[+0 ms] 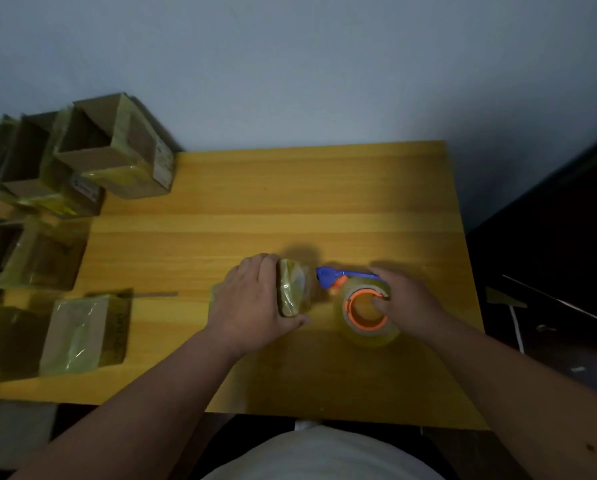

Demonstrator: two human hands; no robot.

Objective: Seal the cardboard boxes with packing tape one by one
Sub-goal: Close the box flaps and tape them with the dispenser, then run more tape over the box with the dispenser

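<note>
A: Where's the box?

B: Under your left hand (255,303), mid-table (325,181). Fingers curl over the small taped box (292,287), thumb at its near edge.

A: Tape?

B: Tape dispenser (364,306) sits just right of the box. Your right hand (408,303) grips the roll, fingers hooked into the orange core. Blue cutter points left at the box, so draw leftward.

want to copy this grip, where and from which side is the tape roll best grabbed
Grip the tape roll by its orange core ring, coming from above on its right side, as the right hand does now: the roll lies flat with its hole facing up, and the blue cutter sticks out on the far left.
</note>
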